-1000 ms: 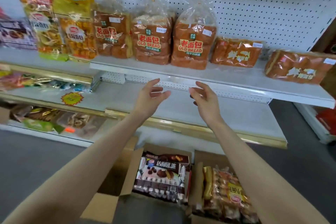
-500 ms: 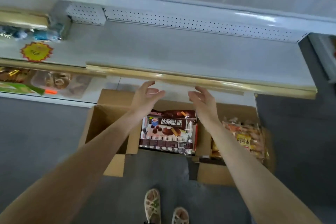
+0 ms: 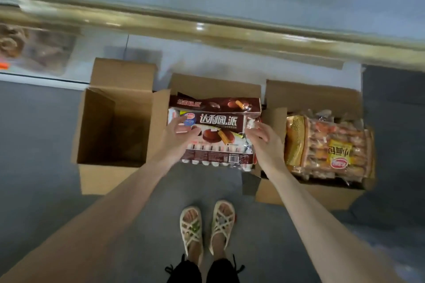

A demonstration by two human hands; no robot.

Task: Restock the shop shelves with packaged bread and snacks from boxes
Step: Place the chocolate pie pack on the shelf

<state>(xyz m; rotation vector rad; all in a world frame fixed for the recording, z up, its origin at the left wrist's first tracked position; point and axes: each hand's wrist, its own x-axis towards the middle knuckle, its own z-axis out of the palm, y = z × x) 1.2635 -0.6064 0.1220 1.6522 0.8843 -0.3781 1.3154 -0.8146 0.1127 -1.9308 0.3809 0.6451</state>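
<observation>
The brown-and-white plastic pack of chocolate pies [image 3: 218, 122] lies in the middle cardboard box [image 3: 213, 85], long axis crosswise, left grip [image 3: 181, 132] and right grip [image 3: 259, 135] loosely touching opposite ends, neither clenched.

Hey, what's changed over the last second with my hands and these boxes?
Both hands dropped from shelf height to the middle box: the left hand and right hand now touch the two ends of the top chocolate pie pack; a firm grip isn't clear yet. The pack remains in its box; the empty box and bread box haven't moved.
</observation>
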